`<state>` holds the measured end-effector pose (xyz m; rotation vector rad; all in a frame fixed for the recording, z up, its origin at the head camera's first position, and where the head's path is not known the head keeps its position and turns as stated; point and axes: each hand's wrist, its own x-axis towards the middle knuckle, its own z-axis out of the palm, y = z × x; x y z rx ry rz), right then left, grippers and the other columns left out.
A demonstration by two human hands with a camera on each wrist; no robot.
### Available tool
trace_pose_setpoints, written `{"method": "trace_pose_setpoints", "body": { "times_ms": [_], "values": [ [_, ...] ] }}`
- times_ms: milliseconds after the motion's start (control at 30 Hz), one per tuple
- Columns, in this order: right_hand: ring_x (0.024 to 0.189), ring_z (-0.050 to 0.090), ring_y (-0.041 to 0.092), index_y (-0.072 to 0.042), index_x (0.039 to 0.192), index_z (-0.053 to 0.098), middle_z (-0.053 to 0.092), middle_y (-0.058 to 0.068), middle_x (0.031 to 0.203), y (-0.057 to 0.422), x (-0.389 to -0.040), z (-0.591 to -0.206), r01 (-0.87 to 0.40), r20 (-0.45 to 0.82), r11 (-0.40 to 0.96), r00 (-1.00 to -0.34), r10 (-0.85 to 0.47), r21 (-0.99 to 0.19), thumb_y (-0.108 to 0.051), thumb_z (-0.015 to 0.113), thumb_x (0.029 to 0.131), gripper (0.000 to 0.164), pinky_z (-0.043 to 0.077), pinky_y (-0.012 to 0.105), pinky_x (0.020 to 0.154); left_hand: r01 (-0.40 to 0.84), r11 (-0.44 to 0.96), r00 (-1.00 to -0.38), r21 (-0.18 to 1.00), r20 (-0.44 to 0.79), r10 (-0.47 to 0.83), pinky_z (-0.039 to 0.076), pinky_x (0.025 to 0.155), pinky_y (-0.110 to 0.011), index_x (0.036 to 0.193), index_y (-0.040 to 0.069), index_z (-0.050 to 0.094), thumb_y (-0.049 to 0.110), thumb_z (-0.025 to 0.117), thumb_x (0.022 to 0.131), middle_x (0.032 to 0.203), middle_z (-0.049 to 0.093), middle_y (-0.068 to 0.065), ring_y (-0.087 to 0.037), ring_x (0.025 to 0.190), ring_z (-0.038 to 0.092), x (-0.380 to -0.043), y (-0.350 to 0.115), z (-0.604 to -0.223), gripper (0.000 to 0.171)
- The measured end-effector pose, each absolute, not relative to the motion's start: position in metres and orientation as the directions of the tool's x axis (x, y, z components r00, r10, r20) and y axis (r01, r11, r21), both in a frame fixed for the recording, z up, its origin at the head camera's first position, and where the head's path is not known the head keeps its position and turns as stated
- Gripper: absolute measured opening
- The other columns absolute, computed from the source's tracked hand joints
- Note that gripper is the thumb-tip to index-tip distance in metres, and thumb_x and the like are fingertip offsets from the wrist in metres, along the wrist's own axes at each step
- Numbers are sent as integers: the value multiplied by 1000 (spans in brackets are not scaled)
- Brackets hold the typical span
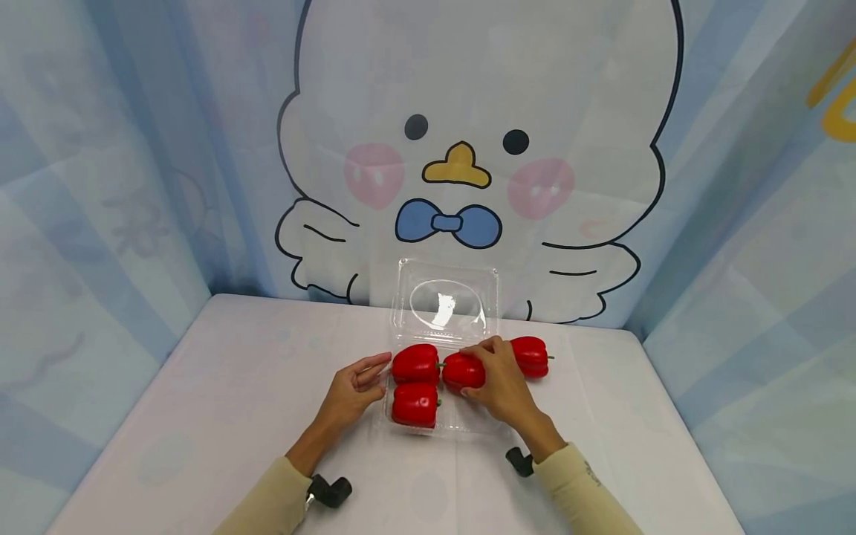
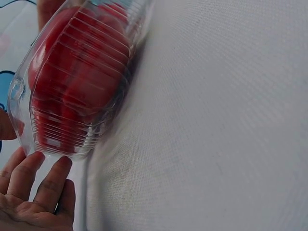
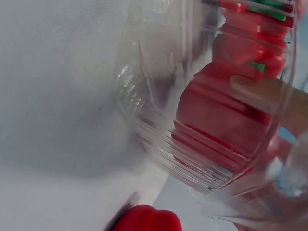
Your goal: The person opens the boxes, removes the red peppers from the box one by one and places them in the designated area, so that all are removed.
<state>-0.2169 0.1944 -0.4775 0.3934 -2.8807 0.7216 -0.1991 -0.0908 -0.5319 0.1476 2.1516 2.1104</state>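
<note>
A clear plastic clamshell container (image 1: 468,421) stands on the table with its lid raised. Two red bell peppers, a back one (image 1: 414,364) and a front one (image 1: 414,406), lie along its left side. My right hand (image 1: 506,384) grips a third red bell pepper (image 1: 463,372) inside the container's back right part; in the right wrist view the thumb presses on this pepper (image 3: 224,113) behind the clear wall. At the left side my left hand (image 1: 352,391) has its fingers extended, fingertips right at the container's wall (image 2: 62,153).
Another red bell pepper (image 1: 531,357) lies on the white table (image 1: 281,371), just right of the container and beyond my right hand. The clear lid (image 1: 444,297) leans back near the curtain (image 1: 461,267) with a cartoon bird.
</note>
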Motion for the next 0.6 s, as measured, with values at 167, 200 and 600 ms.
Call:
{"method": "trace_pose_setpoints", "body": {
  "times_ms": [167, 200, 600],
  "values": [
    [132, 50, 33, -16, 134, 72, 58, 12, 135, 195, -217, -474, -290, 205, 858, -953, -222, -423, -13, 98, 72, 68, 63, 51, 102, -8, 34, -990, 999, -13, 143, 56, 108, -32, 153, 7, 56, -4, 66, 94, 158, 57, -13, -35, 147, 54, -199, -91, -532, 61],
    [133, 50, 33, -16, 135, 72, 58, 12, 135, 195, -216, -473, -290, 206, 860, -953, -220, -421, -14, 98, 72, 68, 63, 52, 102, -5, 35, -990, 999, -10, 141, 56, 107, -32, 153, 7, 56, -4, 67, 94, 158, 57, -13, -35, 147, 55, -199, -90, -532, 61],
    [136, 50, 35, -17, 135, 72, 58, 13, 137, 199, -215, -465, -289, 237, 864, -950, -205, -411, -15, 99, 71, 69, 63, 55, 100, -12, 47, -990, 999, -18, 142, 55, 109, -35, 153, 8, 56, -4, 67, 93, 158, 57, -13, -35, 147, 54, -199, -90, -532, 62]
  ]
}}
